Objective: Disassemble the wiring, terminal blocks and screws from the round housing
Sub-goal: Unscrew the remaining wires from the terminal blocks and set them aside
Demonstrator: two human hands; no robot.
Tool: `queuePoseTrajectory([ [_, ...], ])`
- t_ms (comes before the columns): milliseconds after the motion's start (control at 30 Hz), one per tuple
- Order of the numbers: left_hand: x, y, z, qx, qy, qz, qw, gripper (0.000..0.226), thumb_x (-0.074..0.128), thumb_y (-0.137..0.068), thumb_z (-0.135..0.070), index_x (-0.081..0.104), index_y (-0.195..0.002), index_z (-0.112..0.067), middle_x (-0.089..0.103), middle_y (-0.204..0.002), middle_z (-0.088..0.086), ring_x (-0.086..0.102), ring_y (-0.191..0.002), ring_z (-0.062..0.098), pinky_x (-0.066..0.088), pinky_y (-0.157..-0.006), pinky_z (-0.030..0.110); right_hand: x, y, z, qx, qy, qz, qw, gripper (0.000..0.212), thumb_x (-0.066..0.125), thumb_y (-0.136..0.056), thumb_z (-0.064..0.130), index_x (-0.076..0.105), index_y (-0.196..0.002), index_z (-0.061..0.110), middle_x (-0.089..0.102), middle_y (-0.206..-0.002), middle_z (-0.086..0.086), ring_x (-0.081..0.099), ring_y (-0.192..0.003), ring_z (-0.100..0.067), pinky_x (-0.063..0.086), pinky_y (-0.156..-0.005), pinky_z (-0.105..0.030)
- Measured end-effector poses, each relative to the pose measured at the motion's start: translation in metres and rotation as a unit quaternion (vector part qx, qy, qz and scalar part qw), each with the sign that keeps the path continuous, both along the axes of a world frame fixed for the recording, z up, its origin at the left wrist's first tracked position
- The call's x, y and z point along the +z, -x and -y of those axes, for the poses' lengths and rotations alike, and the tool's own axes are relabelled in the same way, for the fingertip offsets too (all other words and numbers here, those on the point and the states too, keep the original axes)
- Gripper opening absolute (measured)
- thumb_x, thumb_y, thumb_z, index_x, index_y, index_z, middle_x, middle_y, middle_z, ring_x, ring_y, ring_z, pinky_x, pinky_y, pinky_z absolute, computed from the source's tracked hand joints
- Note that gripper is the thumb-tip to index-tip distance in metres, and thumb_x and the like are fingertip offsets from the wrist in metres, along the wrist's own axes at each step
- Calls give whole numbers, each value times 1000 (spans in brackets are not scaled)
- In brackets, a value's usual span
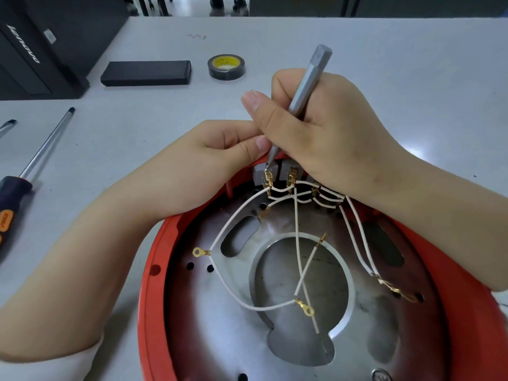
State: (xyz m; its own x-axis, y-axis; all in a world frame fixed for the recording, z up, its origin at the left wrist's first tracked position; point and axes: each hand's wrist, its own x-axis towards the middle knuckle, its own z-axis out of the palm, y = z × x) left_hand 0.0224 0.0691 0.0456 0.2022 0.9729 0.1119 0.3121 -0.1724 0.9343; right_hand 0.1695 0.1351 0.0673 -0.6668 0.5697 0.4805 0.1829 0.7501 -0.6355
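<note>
Round housing (154, 292), red rim with a grey metal plate inside, sits on the grey table (412, 64) at the near edge of view; all positions below are given relative to it.

Right hand (324, 133) is over the far rim of the housing, fingers curled round a grey metal screwdriver (305, 94) held like a pen. Tip of the tool is down on the leftmost grey terminal block (261, 174) at the far inner wall, at a gold connector.

Left hand (214, 158) rests on the far-left rim, forearm crossing the rim. Thumb and fingers are curled at the rim beside the tool tip; cannot tell whether they pinch anything there.

White wires (233, 224) run from the terminal blocks down over the plate. Several end in gold ring lugs (198, 252) lying loose on the plate; two wires cross over the large central opening.

Left of the housing: an orange-and-black handled screwdriver (35, 160) lying on the table. Beyond the housing: a roll of black tape (226, 66) and, to its left, a flat black box (145, 73).
</note>
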Motion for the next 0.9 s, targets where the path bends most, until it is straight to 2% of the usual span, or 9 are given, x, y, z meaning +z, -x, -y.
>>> queuePoseTrajectory([
  [133,1,0,1,7,4,-13,1000,29,42,-100,-20,66,-96,-35,72,-97,-22,64,-100,-5,43,-86,8,0,1,1,3,22,2,1000,40,53,-97,29,38,-61,20,46,-49,9,50,-51,-2,34,-52,-7],
  [300,4,-2,2,20,13,-20,1000,25,42,-97,-26,66,-93,-32,72,-91,-24,65,-93,-8,43,-80,5,0,1,2,4,20,32,999,42,49,-97,38,39,-62,16,47,-50,2,49,-53,-11,35,-51,-13],
  [367,5,-2,3,30,14,-24,999,25,42,-96,-26,66,-89,-31,71,-86,-24,65,-88,-9,43,-77,4,1,1,3,5,16,40,999,41,48,-96,40,39,-63,19,45,-49,5,48,-52,-12,34,-51,-15],
  [467,2,0,1,49,17,-43,998,27,44,-96,-30,69,-90,-21,74,-90,-12,67,-91,2,49,-81,15,2,1,4,15,16,45,999,38,49,-96,39,37,-63,24,42,-49,8,46,-51,-11,32,-51,-15],
  [533,1,-1,1,51,13,-43,998,29,45,-92,-35,69,-92,-20,74,-92,-9,68,-94,6,50,-83,19,2,1,5,19,12,46,999,39,48,-97,36,37,-63,20,42,-50,4,45,-52,-14,32,-50,-18],
  [633,3,-3,2,23,8,-4,1000,23,44,-90,-32,67,-89,-31,72,-88,-22,65,-90,-7,44,-79,6,2,5,2,7,23,41,999,42,47,-100,30,41,-63,9,45,-54,-8,44,-54,-19,33,-50,-21],
  [767,2,-2,1,18,6,3,1000,23,45,-93,-33,68,-90,-32,72,-91,-23,64,-93,-9,43,-80,5,3,11,-2,-13,29,53,998,46,45,-100,28,47,-65,-1,47,-55,-11,48,-55,-22,41,-54,-36],
  [900,2,-2,1,11,5,7,1000,23,44,-93,-30,67,-94,-32,72,-95,-22,64,-96,-8,43,-81,5,2,10,-1,-18,36,40,998,49,44,-101,29,50,-67,-5,53,-59,-17,49,-56,-23,40,-54,-35],
])
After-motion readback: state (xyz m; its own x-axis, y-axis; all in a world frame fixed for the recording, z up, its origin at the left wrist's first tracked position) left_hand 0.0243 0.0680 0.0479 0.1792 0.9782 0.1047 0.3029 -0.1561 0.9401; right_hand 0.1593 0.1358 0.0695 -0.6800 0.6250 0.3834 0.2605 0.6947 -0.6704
